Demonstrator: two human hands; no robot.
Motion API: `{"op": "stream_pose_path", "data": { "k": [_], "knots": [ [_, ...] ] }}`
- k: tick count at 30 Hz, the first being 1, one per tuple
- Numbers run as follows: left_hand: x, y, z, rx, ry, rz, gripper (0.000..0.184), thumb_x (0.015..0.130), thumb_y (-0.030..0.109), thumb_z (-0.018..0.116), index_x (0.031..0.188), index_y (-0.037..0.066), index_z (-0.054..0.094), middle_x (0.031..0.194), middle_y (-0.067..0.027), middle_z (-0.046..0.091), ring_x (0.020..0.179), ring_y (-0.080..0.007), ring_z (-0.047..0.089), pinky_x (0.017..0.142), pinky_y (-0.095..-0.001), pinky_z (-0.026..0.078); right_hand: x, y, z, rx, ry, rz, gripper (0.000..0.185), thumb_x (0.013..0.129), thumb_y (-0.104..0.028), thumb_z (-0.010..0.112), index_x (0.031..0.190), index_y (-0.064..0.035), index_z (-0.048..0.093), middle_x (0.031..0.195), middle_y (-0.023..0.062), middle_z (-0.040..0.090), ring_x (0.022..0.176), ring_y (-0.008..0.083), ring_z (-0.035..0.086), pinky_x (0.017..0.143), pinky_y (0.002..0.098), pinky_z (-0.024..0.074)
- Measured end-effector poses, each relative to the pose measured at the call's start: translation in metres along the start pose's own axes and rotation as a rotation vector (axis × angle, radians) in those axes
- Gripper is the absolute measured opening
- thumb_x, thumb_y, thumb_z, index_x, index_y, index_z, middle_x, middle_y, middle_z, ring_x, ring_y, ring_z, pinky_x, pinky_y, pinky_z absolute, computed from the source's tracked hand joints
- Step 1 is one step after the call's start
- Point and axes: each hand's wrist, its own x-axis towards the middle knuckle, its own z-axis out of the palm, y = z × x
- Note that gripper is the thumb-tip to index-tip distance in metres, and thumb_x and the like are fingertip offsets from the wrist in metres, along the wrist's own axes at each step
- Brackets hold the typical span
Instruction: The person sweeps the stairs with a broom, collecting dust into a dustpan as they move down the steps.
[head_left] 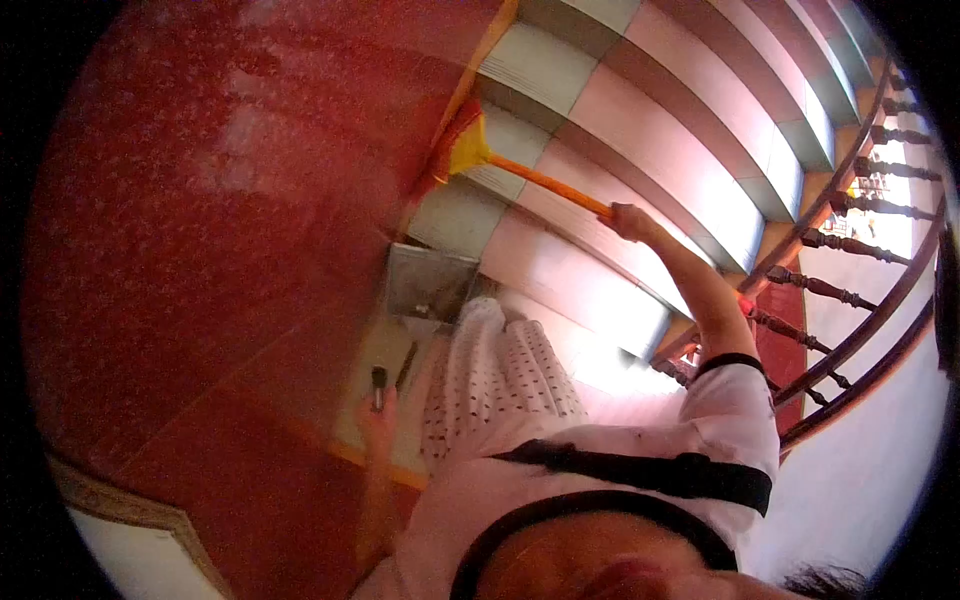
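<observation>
At upper centre, our right hand (630, 222) grips an orange-handled broom with a yellow head (540, 180), angled so its red bristles meet the stair corner. Lower left, our left hand (377, 420) closes round a dark-tipped handle (378, 388); blur obscures whether it joins the grey square dustpan (428, 277).

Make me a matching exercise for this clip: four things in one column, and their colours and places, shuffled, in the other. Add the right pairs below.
Things
1. Broom handle
2. Broom head
3. Dustpan
4. Stair railing

Colours and places
A. Grey, beside the dotted trousers
B. Dark brown, along the open side of the stairs
C. Orange, gripped by the right hand
D. Yellow and red, on the stairs next to the red wall

Right pairs: 1-C, 2-D, 3-A, 4-B
</observation>
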Motion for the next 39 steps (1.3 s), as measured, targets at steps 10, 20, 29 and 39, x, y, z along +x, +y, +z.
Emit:
{"op": "stream_pose_path", "data": {
  "k": [10,20,29,39],
  "knots": [
    [0.001,-0.007,0.000,-0.050,-0.091,0.019,0.032,0.075,0.023,0.053,0.055,0.000,0.042,0.047,0.0004,0.037,0.044,-0.0092,0.034,0.040,-0.0265,0.028,-0.063,-0.018,-0.026,0.083,0.022,-0.091,0.041,0.081,-0.040,0.037,0.088,-0.0006,0.046,0.061,0.0151,0.054,0.045,0.0195,0.051,0.039,0.0328,0.0421],
    [0.004,-0.006,0.003,-0.122,-0.071,0.024,0.031,0.074,0.027,0.054,0.062,-0.001,0.048,0.052,-0.0004,0.043,0.048,-0.0114,0.039,0.043,-0.0274,0.031,-0.128,-0.003,-0.037,0.442,-0.161,0.174,0.035,0.082,-0.038,0.039,0.085,-0.0038,0.046,0.050,0.0067,0.046,0.038,0.0163,0.046,0.035,0.0272,0.0383],
    [0.005,0.002,0.009,-0.082,-0.088,-0.124,0.029,0.073,0.026,0.054,0.065,-0.001,0.049,0.054,-0.0018,0.044,0.051,-0.0112,0.041,0.046,-0.0265,0.034,-0.045,0.054,0.041,0.153,-0.205,0.163,0.049,0.079,-0.046,0.038,0.083,0.0016,0.048,0.053,0.0130,0.052,0.043,0.0204,0.053,0.037,0.0330,0.0440],
    [0.018,0.042,0.009,-0.012,-0.174,0.004,0.032,0.073,0.022,0.055,0.054,0.002,0.040,0.049,0.0014,0.035,0.047,-0.0082,0.033,0.042,-0.0267,0.028,-0.036,-0.007,0.026,0.114,0.106,0.010,0.046,0.079,-0.044,0.037,0.086,0.0002,0.048,0.064,0.0197,0.055,0.057,0.0340,0.053,0.053,0.0398,0.0427]
  ]
}}
